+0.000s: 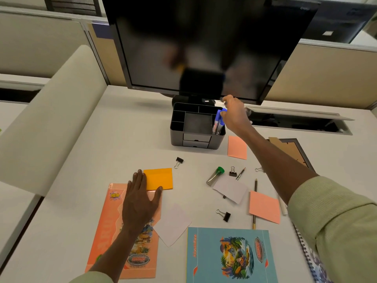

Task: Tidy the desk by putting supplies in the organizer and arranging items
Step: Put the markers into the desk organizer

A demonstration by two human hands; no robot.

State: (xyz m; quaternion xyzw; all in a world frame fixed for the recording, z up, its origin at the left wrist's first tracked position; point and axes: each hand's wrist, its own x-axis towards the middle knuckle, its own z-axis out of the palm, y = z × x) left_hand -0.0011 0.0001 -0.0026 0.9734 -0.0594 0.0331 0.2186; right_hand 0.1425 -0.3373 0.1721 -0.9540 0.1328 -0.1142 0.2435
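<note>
Pinching a blue pen (219, 119), the right hand (234, 113) hovers over the organizer (195, 137).

Organizer (197, 127) sitting before monitor (204, 43); pens (218, 121) standing in its right compartment; clips (179, 161), notes (159, 179), booklets (228, 256) lying before it.

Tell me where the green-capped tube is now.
The green-capped tube lies on the desk, right of centre, between the orange notepad and a binder clip.
</note>
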